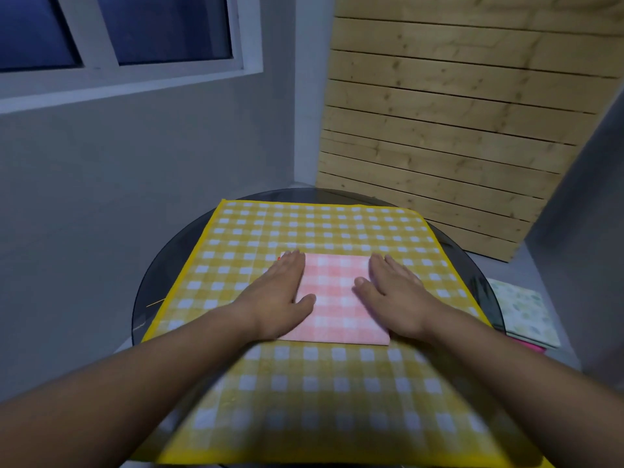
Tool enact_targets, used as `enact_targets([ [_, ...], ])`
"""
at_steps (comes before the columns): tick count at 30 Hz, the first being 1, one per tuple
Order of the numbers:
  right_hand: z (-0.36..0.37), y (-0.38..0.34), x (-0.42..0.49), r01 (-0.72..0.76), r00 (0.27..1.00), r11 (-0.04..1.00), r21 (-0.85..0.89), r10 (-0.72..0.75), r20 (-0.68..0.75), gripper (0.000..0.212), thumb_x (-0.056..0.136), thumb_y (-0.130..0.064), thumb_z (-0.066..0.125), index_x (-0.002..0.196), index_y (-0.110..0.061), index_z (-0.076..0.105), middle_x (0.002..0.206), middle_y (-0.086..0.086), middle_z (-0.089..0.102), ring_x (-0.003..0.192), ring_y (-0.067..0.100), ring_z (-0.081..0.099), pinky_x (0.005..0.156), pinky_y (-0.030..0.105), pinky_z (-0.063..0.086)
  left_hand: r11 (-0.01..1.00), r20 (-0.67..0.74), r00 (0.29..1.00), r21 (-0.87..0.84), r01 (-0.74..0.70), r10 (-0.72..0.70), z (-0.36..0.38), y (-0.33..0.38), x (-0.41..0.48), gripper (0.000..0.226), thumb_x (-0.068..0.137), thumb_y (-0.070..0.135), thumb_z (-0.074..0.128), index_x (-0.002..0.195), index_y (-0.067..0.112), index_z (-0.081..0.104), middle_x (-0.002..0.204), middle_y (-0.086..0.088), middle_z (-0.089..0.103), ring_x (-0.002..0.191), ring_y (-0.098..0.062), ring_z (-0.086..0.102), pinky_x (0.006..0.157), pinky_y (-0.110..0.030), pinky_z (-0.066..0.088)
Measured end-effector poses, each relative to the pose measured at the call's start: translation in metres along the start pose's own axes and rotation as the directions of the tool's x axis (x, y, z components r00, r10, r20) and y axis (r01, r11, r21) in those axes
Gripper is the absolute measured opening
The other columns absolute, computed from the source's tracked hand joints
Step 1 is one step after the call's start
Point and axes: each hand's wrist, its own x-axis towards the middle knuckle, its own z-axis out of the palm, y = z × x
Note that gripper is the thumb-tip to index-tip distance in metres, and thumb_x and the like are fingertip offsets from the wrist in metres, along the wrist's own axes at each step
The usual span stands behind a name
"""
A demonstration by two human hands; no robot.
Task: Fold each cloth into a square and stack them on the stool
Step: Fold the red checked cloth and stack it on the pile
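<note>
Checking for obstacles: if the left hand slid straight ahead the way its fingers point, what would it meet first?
The left hand would cross only yellow checked cloth up to its far hem; nothing seems to stand there.

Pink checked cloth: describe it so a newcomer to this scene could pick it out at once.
A large yellow checked cloth covers the round glass table. In its middle lies the pink checked cloth, folded to a small square, left hand and right hand flat on its sides. Only it has pink-and-white checks; the leaf-print cloth lies off to the right.
</note>
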Motion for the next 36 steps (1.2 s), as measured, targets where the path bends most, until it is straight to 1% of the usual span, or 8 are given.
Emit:
enact_targets([
  [3,-0.001,-0.003,-0.004,-0.011,1.000,1.000,0.011,0.011,0.022,0.069,0.102,-0.053,0.021,0.156,-0.012,0.006,0.166,0.004,0.006,0.152,0.021,-0.002,0.122,0.039,0.003,0.981,-0.097,0.993,-0.189,0.048,-0.067,-0.005,0.004,0.006,0.078,0.094,0.036,0.060,0.156,0.009,0.020,0.159,-0.005,0.029,0.148,-0.023,0.025,0.121,-0.038,0.025],
  [8,0.006,-0.005,0.004,-0.018,1.000,0.997,0.077,0.017,0.017,0.066,0.102,-0.052,0.021,0.154,-0.012,0.014,0.164,0.006,0.014,0.152,0.021,0.003,0.123,0.043,0.005,0.949,-0.127,0.979,-0.292,0.119,-0.162,0.000,0.012,0.011,0.077,0.091,0.027,0.064,0.155,0.012,0.025,0.160,-0.005,0.028,0.149,-0.021,0.025,0.121,-0.041,0.026],
  [14,0.012,-0.003,0.004,-0.010,0.999,0.998,0.056,0.009,0.031,0.068,0.103,-0.050,0.024,0.157,-0.017,0.003,0.166,0.004,-0.003,0.152,0.017,-0.010,0.123,0.039,-0.004,0.924,-0.226,0.955,-0.370,0.100,-0.194,0.000,0.013,0.001,0.069,0.091,0.017,0.069,0.152,0.015,0.035,0.159,0.000,0.029,0.144,-0.013,0.033,0.104,-0.011,0.021],
  [18,-0.001,-0.004,-0.002,-0.008,0.997,0.953,0.302,0.032,-0.076,0.044,0.098,-0.047,0.045,0.137,-0.028,0.039,0.135,-0.003,0.048,0.135,0.020,0.035,0.106,0.034,0.031,0.917,-0.265,0.907,-0.319,0.239,-0.328,-0.010,0.016,-0.003,0.083,0.083,0.033,0.077,0.151,0.016,0.033,0.153,-0.005,0.035,0.142,-0.023,0.033,0.110,-0.027,0.030],
  [22,-0.019,0.001,-0.001,-0.177,0.949,0.873,0.455,0.274,-0.157,0.056,0.090,-0.038,0.064,0.137,-0.015,0.044,0.121,0.005,0.061,0.108,0.024,0.059,0.087,0.032,0.047,0.839,-0.107,0.846,-0.243,0.487,-0.522,-0.033,0.021,-0.005,0.088,0.076,0.054,0.077,0.141,0.011,0.036,0.140,-0.009,0.046,0.124,-0.029,0.050,0.093,-0.037,0.047],
  [26,-0.026,-0.004,-0.002,-0.286,0.933,0.708,0.645,0.360,0.018,0.023,0.083,-0.021,0.074,0.086,-0.013,0.052,0.070,0.010,0.054,0.058,0.025,0.050,0.054,0.027,0.039,0.816,0.012,0.833,-0.191,0.545,-0.553,-0.047,0.019,-0.006,0.069,0.075,0.055,0.078,0.117,0.010,0.048,0.109,-0.002,0.060,0.091,-0.020,0.058,0.068,-0.031,0.045],
  [32,-0.026,-0.010,-0.003,-0.334,0.919,0.495,0.802,0.359,0.161,0.020,0.084,-0.001,0.070,0.077,-0.006,0.053,0.079,0.018,0.061,0.064,0.030,0.061,0.057,0.033,0.054,0.765,0.060,0.807,-0.286,0.577,-0.587,-0.050,0.014,-0.004,0.048,0.071,0.043,0.086,0.086,0.005,0.060,0.076,-0.006,0.060,0.065,-0.020,0.054,0.055,-0.028,0.039],
  [36,-0.022,-0.006,-0.003,-0.306,0.928,0.590,0.747,0.361,0.095,0.030,0.083,-0.003,0.071,0.066,-0.011,0.048,0.071,0.012,0.055,0.058,0.025,0.051,0.055,0.028,0.041,0.739,0.094,0.827,-0.401,0.542,-0.555,-0.053,0.015,-0.004,0.047,0.074,0.030,0.086,0.061,0.013,0.045,0.059,-0.003,0.044,0.052,-0.021,0.040,0.050,-0.026,0.030],
])
